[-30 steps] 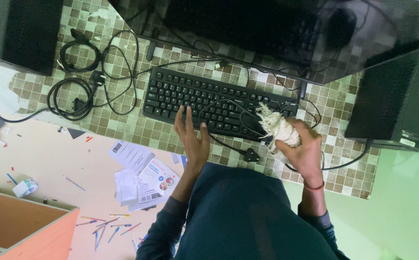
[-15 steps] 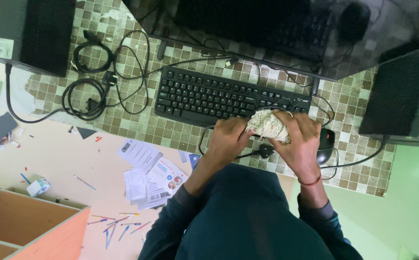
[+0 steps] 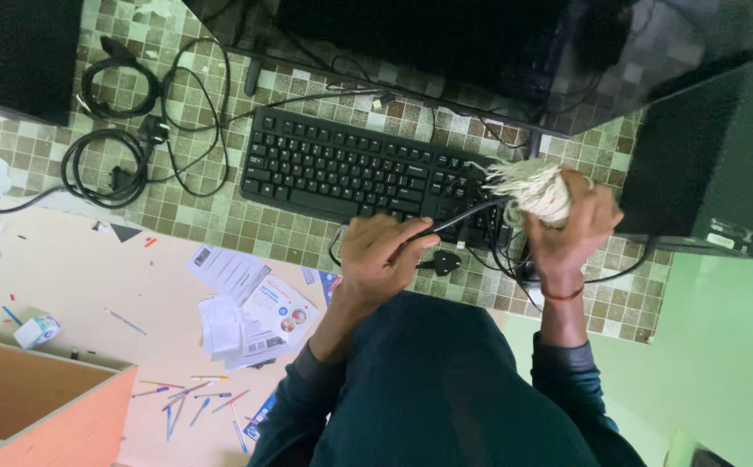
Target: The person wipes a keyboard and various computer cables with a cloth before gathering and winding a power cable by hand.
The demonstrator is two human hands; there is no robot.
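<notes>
One black keyboard [image 3: 355, 169] lies on the tiled counter [image 3: 221, 220], under one dark monitor [image 3: 480, 43]. The left hand [image 3: 376, 259] is closed, its fingers pinching one black cable [image 3: 463, 216] pulled taut over the keyboard's near edge. The right hand [image 3: 571, 220] is wrapped tight round one frayed cream rag [image 3: 532, 186] (threads splaying leftward), held above the keyboard's right end. Two coiled cables [image 3: 108, 130] lie at the counter's left.

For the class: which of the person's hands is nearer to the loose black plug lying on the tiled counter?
Left. The left hand grips a black cable just beside the plug; the right hand holds a cream rag farther off.
</notes>
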